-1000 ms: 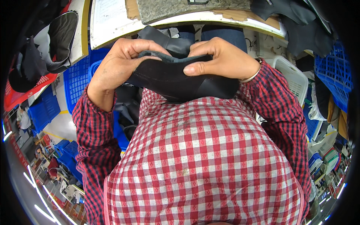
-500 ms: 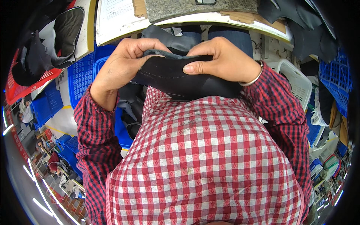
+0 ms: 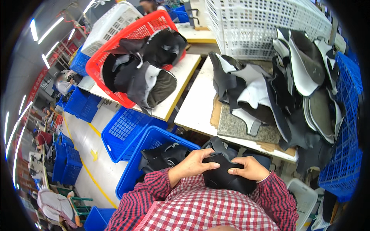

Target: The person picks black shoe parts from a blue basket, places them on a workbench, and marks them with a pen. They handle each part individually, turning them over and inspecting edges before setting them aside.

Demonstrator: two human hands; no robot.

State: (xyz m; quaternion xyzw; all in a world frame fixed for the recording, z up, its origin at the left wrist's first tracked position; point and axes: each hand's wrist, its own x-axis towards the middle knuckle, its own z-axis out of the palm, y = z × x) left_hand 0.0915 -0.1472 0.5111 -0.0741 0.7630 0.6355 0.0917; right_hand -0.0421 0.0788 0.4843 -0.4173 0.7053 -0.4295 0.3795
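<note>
A black leather shoe upper (image 3: pixel 227 179) is held in front of my checked apron, at the table's near edge. My left hand (image 3: pixel 195 165) is closed on its left side, thumb on the near face and fingers behind. My right hand (image 3: pixel 250 168) pinches its upper right edge the same way. A raised dark flap stands up between the hands. Just left of my left hand, more black pieces (image 3: pixel 163 156) lie in a blue crate (image 3: pixel 129 169). Beyond my hands, a heap of black and white-lined uppers (image 3: pixel 256 86) covers much of a stone slab (image 3: pixel 227 125).
A red basket (image 3: pixel 94 63) of uppers sits on the left table (image 3: pixel 185 71). Behind the heap rises a white crate (image 3: pixel 266 19). Blue crates (image 3: pixel 343 161) stand at the right, and a blue basket (image 3: pixel 121 129) is at the left. Other people (image 3: pixel 63 82) appear far left.
The view has swung up and left, bringing the heap, red basket and aisle into sight. Both hands still grip the upper; the left thumb now lies across its near face.
</note>
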